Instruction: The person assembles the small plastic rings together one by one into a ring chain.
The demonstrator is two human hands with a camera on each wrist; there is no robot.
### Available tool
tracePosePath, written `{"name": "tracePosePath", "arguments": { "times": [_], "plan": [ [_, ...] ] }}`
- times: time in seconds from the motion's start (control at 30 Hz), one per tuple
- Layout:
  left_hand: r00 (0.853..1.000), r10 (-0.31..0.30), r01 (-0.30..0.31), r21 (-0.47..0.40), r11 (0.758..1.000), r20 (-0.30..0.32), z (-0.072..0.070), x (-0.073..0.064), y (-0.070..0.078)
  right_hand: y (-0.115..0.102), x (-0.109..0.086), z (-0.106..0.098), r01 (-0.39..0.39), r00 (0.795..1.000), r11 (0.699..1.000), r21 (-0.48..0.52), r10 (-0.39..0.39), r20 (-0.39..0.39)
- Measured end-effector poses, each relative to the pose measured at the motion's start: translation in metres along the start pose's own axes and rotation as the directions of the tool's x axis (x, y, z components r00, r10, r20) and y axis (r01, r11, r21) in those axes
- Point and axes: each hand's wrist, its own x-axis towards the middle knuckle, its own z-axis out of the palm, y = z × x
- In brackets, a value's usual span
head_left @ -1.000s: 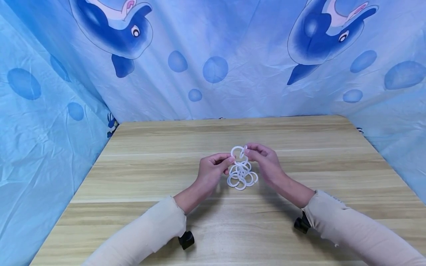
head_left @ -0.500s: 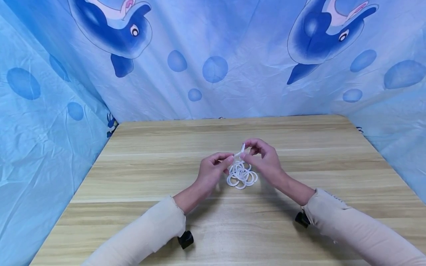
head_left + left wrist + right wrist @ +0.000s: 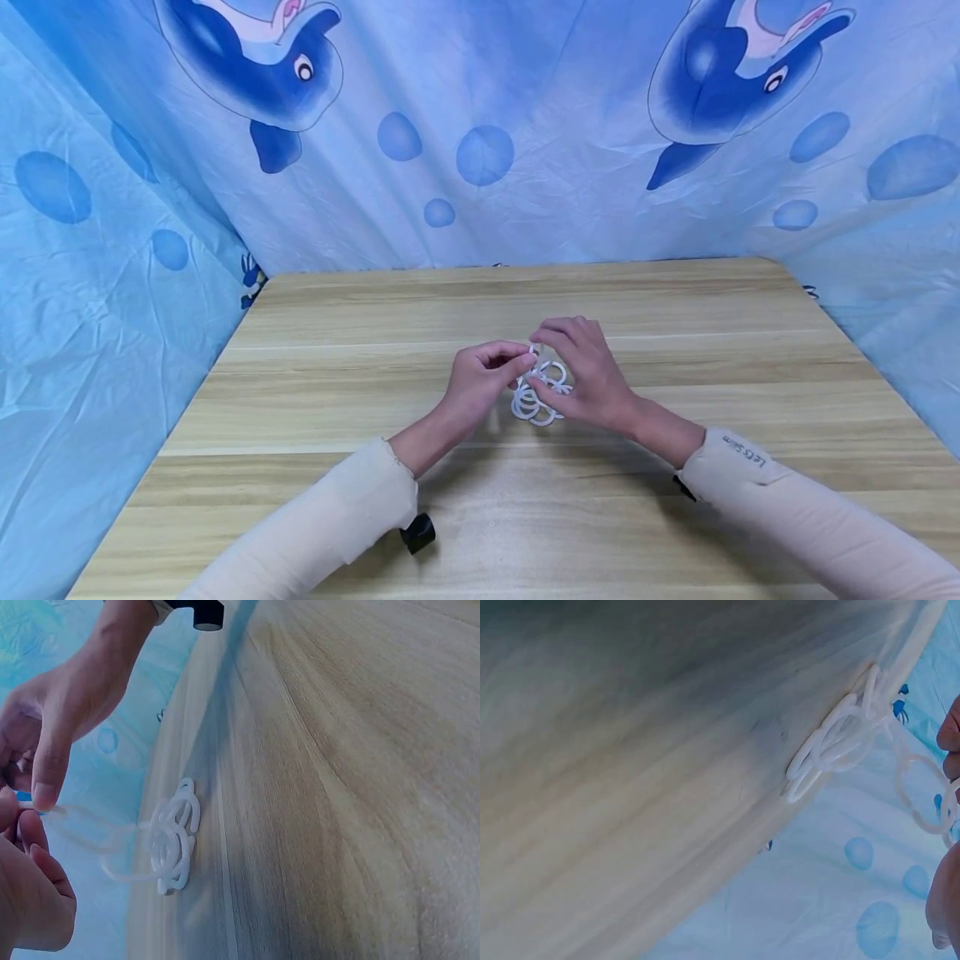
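Observation:
Several white split rings, linked together, lie in a small cluster (image 3: 528,406) on the wooden table. In the head view my left hand (image 3: 483,375) pinches one white split ring (image 3: 533,350) between thumb and fingertips, above the cluster. Opposite it, my right hand (image 3: 592,375) has thumb and index finger spread apart around the rings, the index tip right at the upper ring. In the left wrist view the right thumb (image 3: 52,761) points down at the held ring's edge. Blurred rings hang from there toward the cluster. The right wrist view shows a hanging ring (image 3: 904,784) near the fingers.
A wood-grain table (image 3: 337,308) spreads under both forearms. Blue curtains printed with dolphins (image 3: 450,83) rise behind it and at both sides. A small black wrist camera (image 3: 418,533) sits under the left sleeve, low over the tabletop.
The upper ring, first upright between both hands, has tipped and is now mostly hidden by the fingers. My right hand has turned over and come left and lower, its thumb dropping; the left barely moved.

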Motion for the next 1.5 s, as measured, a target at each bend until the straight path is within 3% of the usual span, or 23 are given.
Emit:
{"name": "tracePosePath", "arguments": {
  "times": [0.1,0.2,0.33,0.43,0.5,0.6,0.67,0.73,0.97,1.03,1.23,1.5],
  "plan": [
    [0.999,0.014,-0.013,0.019,1.000,-0.040,0.002,0.001,0.000,0.001,0.001,-0.004,0.044,0.999,0.998,-0.055,-0.044,0.006],
    [0.993,0.031,-0.027,0.030,0.999,-0.113,0.003,0.002,0.000,0.003,0.001,-0.011,0.038,0.999,0.997,-0.072,-0.038,0.005],
    [0.975,0.031,-0.027,0.022,0.999,-0.218,0.002,0.003,-0.001,0.009,-0.001,-0.023,-0.042,0.999,0.998,-0.049,0.042,0.005],
    [0.960,0.047,-0.042,0.022,0.999,-0.275,0.002,0.003,-0.001,0.015,-0.006,-0.032,-0.138,0.984,0.990,-0.031,0.141,0.108],
    [0.954,0.065,-0.061,0.023,0.998,-0.293,0.002,0.003,0.000,0.020,-0.011,-0.036,-0.215,0.945,0.976,-0.035,0.217,0.243],
    [0.953,0.072,-0.070,0.016,0.997,-0.295,0.003,0.003,0.001,0.025,-0.022,-0.041,-0.287,0.844,0.955,-0.075,0.289,0.452],
    [0.955,0.065,-0.065,0.007,0.998,-0.290,0.004,0.002,0.001,0.027,-0.030,-0.043,-0.287,0.785,0.952,-0.101,0.295,0.545],
    [0.957,0.046,-0.049,-0.002,0.999,-0.286,0.004,0.002,0.001,0.028,-0.037,-0.044,-0.256,0.763,0.960,-0.114,0.273,0.587],
    [0.961,0.012,-0.018,-0.020,1.000,-0.278,0.005,0.002,0.002,0.030,-0.047,-0.047,-0.185,0.790,0.970,-0.157,0.242,0.563],
    [0.961,0.010,-0.015,-0.018,1.000,-0.275,0.005,0.002,0.002,0.031,-0.048,-0.048,-0.194,0.780,0.964,-0.181,0.264,0.568],
    [0.962,-0.003,0.000,-0.012,1.000,-0.272,0.004,0.001,0.002,0.034,-0.048,-0.050,-0.278,0.723,0.941,-0.193,0.337,0.603],
    [0.966,-0.010,0.009,-0.008,1.000,-0.260,0.003,0.001,0.001,0.039,-0.050,-0.051,-0.291,0.715,0.938,-0.188,0.344,0.608]
  ]
}}
